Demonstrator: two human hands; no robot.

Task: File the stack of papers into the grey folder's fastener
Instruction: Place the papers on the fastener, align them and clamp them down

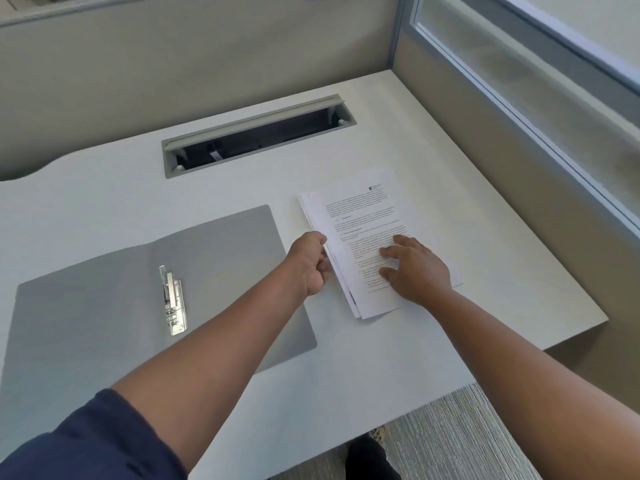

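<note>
A grey folder [104, 306] lies spread flat on the left of the white desk, its metal fastener [173, 299] near the spine. To its right lies a stack of printed papers [363, 216], slightly fanned along the left edge. My left hand [310, 263] curls around that left edge, fingers tucked at the sheets. My right hand [414, 268] rests flat on top of the stack, fingers spread over the text.
An open cable tray slot [259, 136] is set into the desk [138, 195] behind the folder. Beige partition walls close the back and right, with a glass panel [536, 81] at the upper right. The desk's front edge drops to carpet [450, 438].
</note>
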